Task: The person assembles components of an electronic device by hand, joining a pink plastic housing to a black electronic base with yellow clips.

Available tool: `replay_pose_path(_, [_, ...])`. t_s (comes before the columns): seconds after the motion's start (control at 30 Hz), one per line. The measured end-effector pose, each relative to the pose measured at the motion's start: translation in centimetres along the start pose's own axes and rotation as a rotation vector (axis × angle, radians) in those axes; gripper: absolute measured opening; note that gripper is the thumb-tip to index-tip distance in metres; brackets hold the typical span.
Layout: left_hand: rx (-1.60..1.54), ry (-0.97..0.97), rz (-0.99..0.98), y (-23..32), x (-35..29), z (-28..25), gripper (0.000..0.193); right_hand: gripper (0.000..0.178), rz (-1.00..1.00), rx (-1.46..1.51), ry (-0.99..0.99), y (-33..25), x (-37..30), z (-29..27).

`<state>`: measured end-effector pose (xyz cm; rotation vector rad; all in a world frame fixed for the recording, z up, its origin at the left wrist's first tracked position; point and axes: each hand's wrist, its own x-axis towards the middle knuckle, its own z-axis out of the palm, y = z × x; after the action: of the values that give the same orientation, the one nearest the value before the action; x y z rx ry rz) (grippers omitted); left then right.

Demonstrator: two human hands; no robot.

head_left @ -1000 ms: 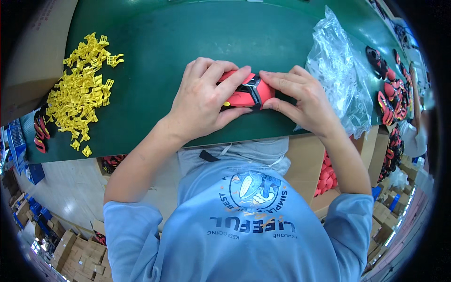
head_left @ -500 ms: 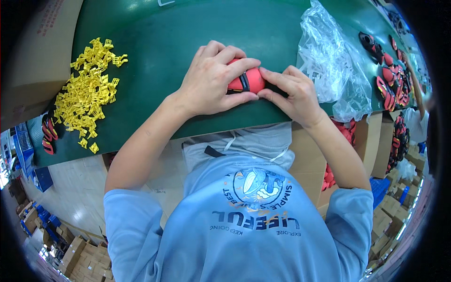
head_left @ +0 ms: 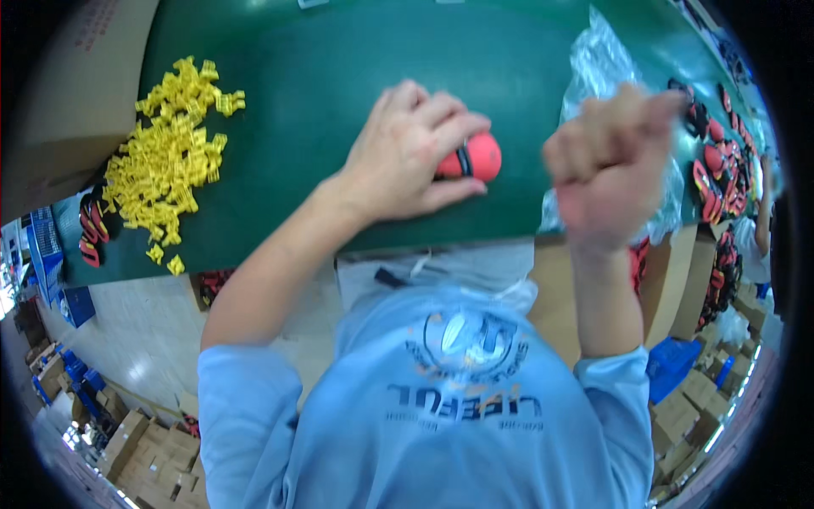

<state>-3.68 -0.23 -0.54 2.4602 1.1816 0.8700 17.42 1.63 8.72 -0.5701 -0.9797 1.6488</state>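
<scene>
My left hand (head_left: 417, 151) is wrapped over a rounded red piece (head_left: 484, 156) with a black band across it, resting on the green table. The piece's red end pokes out between thumb and forefinger; the rest is hidden under the palm. Raised to the right, apart from the piece, my right hand (head_left: 612, 161) is closed like a fist and blurred by motion. I see nothing in it. Behind that hand lies a clear plastic bag (head_left: 600, 68), partly covered by it.
A heap of small yellow plastic clips (head_left: 165, 165) lies on the left of the green table (head_left: 339, 51), beside a cardboard box (head_left: 72, 110). Several red and black parts (head_left: 716, 161) are piled at the far right. An open carton (head_left: 555, 293) stands below the table edge.
My right hand has let go of the red piece, lifted and swung right, its fingers curled in. The left hand still holds the piece, and the whole view has shifted slightly.
</scene>
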Motion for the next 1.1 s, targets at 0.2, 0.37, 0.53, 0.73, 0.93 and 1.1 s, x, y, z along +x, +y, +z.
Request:
replay_pose_path(0.2, [-0.032,0.088,-0.041,-0.2,-0.8,-0.3,0.091,0.058,0.036,-0.087,0.051,-0.6,-1.1,-1.6])
replay_pose_path(0.37, [0.009,0.128,-0.140,-0.5,-4.4,-2.9,0.090,0.046,0.016,-0.254,0.025,4.3,-1.9,-3.9])
replay_pose_path(0.53, [-0.206,0.158,-0.252,5.2,-12.5,-8.5,0.075,0.039,-0.015,-0.304,0.019,5.7,-3.0,-9.2])
replay_pose_path(0.73, [-0.603,0.293,-1.281,11.6,-35.1,-13.4,0.078,0.041,0.048,-0.200,0.004,6.7,-2.7,-10.3])
replay_pose_path(0.93, [0.656,0.432,-1.435,7.5,-39.8,-13.3,0.125,0.040,-0.014,-0.402,-0.089,7.9,-2.7,-7.4])
replay_pose_path(1.1, [0.757,0.440,-1.045,-0.6,-30.3,-13.2,0.151,0.038,-0.076,-0.626,-0.142,8.0,-4.0,-6.3])
